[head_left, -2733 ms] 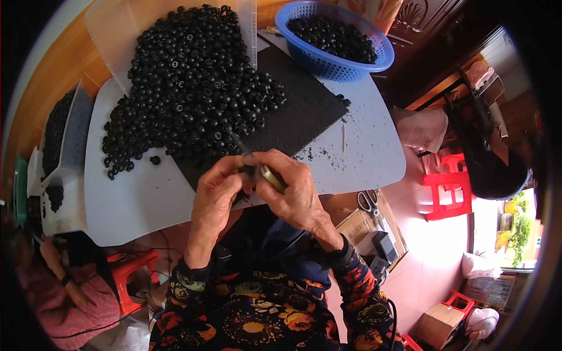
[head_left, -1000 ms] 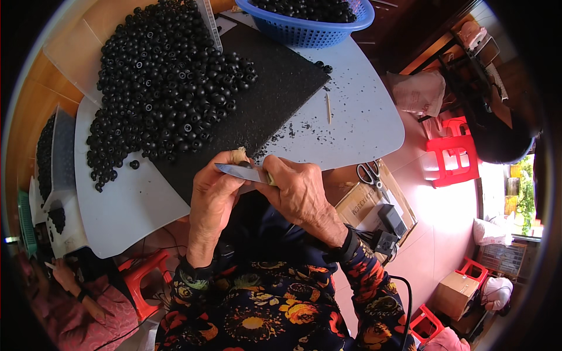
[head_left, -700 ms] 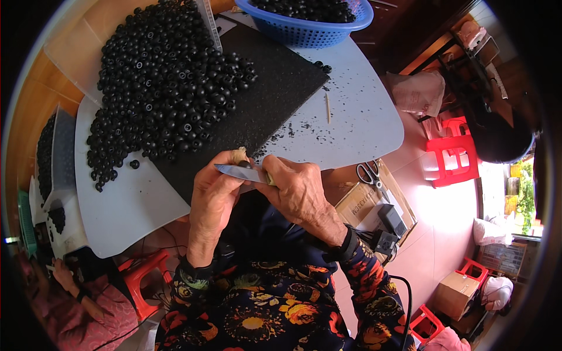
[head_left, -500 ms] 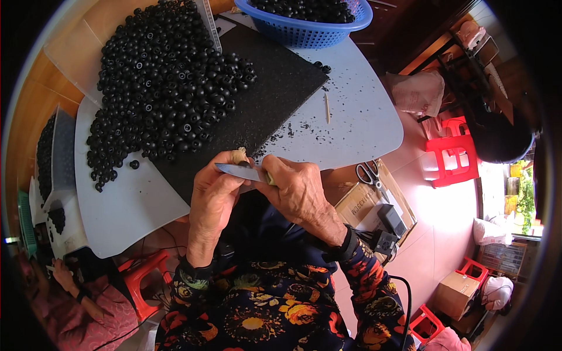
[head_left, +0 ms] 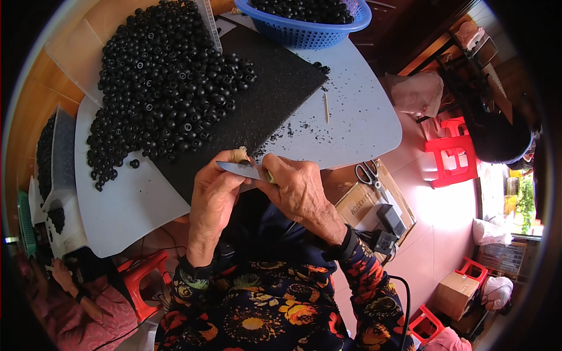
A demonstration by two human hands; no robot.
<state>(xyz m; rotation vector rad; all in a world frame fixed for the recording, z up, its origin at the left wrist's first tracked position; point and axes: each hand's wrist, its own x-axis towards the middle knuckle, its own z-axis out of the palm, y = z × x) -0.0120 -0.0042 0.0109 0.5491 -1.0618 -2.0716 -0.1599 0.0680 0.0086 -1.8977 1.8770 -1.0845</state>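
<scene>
My right hand (head_left: 301, 184) is closed around the handle of a small knife (head_left: 239, 169). Its blade reaches left across the fingers of my left hand (head_left: 212, 192). Those fingers pinch a small round black piece (head_left: 246, 161), mostly hidden behind the blade, which lies against or very near it. A pale wrap (head_left: 239, 154) covers one left fingertip. Both hands are just off the near edge of the white table (head_left: 366, 111). Beyond them, a large pile of round black pieces with holes (head_left: 170, 82) spreads over the table and a dark mat (head_left: 269, 64).
A blue basket (head_left: 310, 36) of black pieces stands at the back. Black shavings and a thin pale stick (head_left: 327, 108) lie on the table. Scissors (head_left: 367, 172) and a carton (head_left: 351, 205) are at right, below table height. A co-worker's hand (head_left: 63, 275) shows at lower left.
The knife blade has shifted very slightly over the black piece, its tip a little higher. Both hands otherwise keep their place and grip.
</scene>
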